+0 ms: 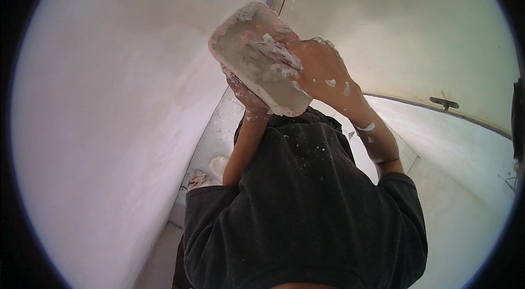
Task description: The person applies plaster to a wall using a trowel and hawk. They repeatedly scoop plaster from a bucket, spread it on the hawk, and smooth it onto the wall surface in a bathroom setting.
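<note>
Cupping a rounded, paste-crusted tub (pixel 232 67), left hand (pixel 245 96) curled; right hand (pixel 317 64) bent inside, hold unclear.

No lettering, label, number or sign can be read anywhere in the head view.

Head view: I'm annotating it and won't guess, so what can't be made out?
Unclear in the head view:
Bare left hand: finger placement, hidden beneath the oblong, paste-caked reddish tub.
Paste-spattered right hand: whether its fingertips hold anything, as wet whitish paste covers them.
Crumpled, pale brownish thing at the lower left: too small to identify.
Tall dark thing at the far right: cut off by the picture's edge.
</note>
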Demonstrator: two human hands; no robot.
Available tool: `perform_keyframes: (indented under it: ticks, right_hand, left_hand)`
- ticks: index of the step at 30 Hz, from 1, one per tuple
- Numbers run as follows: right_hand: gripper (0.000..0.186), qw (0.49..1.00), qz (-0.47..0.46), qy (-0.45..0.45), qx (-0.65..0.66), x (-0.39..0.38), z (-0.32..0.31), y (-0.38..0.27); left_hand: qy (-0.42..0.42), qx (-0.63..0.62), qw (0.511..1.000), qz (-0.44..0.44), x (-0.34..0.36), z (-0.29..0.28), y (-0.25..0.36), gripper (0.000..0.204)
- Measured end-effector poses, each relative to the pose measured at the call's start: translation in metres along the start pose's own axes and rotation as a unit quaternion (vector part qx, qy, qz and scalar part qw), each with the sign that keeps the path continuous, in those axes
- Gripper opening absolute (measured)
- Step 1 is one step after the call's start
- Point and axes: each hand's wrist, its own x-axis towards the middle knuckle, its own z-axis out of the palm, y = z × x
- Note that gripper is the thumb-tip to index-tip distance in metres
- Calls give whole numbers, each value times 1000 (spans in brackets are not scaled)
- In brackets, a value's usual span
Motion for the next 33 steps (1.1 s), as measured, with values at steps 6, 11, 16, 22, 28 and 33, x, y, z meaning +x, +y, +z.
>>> perform_keyframes:
  ticks: [6, 11, 16, 22, 28, 33]
  right_hand:
    - [32, 995, -47, 79, 36, 4, -12, 22]
    - [35, 985, -88, 106, 104, -14, -18, 10]
    - [38, 1000, -8, -15, 8, -5, -23, -2]
    - [35, 992, -66, 80, -66, -17, -10, -17]
    - [39, 999, -42, 2, 10, -15, -17, -4]
    - [39, 993, -61, 40, -93, -10, -7, -7]
  left_hand:
    - [-4, 87, 996, 25, -11, 30, 9, 57]
    - [-1, 16, 1000, 3, -11, 11, -7, 55]
    - [-37, -14, 999, -12, -16, 21, -1, 53]
    - [-32, -73, 997, -2, -17, 27, -5, 52]
    - [-22, -77, 996, -30, -10, 24, -4, 52]
    - [16, -65, 997, -26, -15, 39, 0, 53]
